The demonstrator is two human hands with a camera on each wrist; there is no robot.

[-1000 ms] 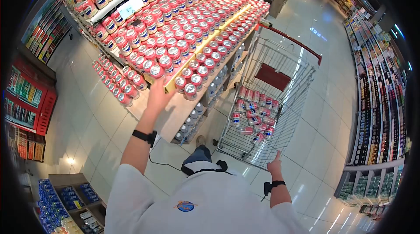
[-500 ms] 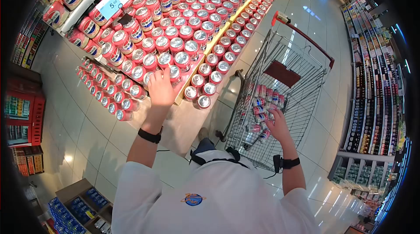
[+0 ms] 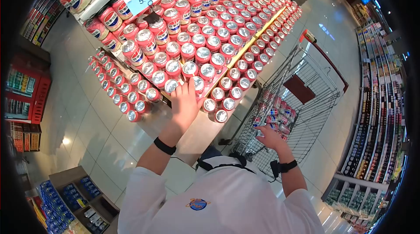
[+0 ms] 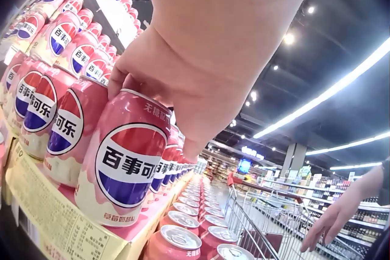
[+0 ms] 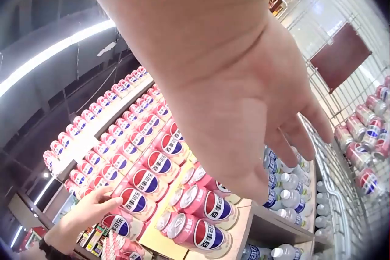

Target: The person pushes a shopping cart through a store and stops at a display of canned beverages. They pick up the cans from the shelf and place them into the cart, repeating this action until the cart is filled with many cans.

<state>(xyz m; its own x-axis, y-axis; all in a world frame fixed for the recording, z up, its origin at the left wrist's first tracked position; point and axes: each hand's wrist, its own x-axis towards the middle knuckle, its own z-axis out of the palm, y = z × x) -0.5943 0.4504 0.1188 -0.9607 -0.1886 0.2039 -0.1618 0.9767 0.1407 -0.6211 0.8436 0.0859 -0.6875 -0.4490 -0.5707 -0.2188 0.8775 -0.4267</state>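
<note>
Pink soda cans (image 3: 214,41) stand in dense rows on a stepped display. At its front corner my left hand (image 3: 184,107) has its fingers and thumb about the top of an upright can (image 4: 129,159); the palm hides part of the lid in the left wrist view. My right hand (image 3: 273,140) hangs over the near side of a shopping cart (image 3: 315,133), fingers spread and holding nothing. Beneath and beyond that hand, several pink cans (image 3: 284,116) lie jumbled inside the cart.
A price sign (image 3: 144,0) sticks up among the cans. Lower shelves at the display's side hold water bottles (image 5: 292,202). More cans (image 3: 124,87) stand low at the left. Stocked shelves (image 3: 372,102) line the right side of the tiled aisle.
The view has moved closer to the display. My left hand has settled on a corner can. My right hand rose from the cart's near edge to over the cart, then lowered slightly.
</note>
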